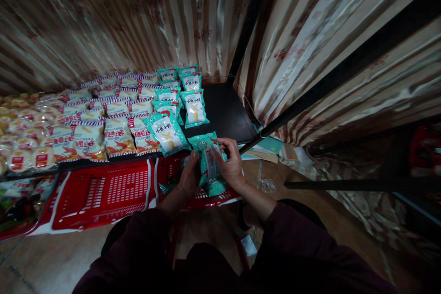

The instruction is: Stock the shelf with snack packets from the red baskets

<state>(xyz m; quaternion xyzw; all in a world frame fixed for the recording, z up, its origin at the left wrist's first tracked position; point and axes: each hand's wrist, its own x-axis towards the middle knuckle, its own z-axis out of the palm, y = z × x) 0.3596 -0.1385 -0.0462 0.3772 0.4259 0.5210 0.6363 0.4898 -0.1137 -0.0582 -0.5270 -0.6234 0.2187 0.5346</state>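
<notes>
Both hands hold one teal snack bag (206,158) above the front edge of the black shelf. My left hand (189,175) grips its left side, and my right hand (230,161) has its fingers around the right side. Just beyond, teal bags with white labels stand in rows on the shelf; the nearest one (167,132) leans at the front edge, and another (195,108) is at the right end of the rows. Below the held bag, more teal packaging (216,187) shows in a red basket.
Red, white and blue snack bags (119,135) and round packaged items (43,158) fill the shelf's left side. Red baskets (103,193) sit under the black shelf (223,105). Black metal bars (299,105) slant across the right, before striped curtains (193,18).
</notes>
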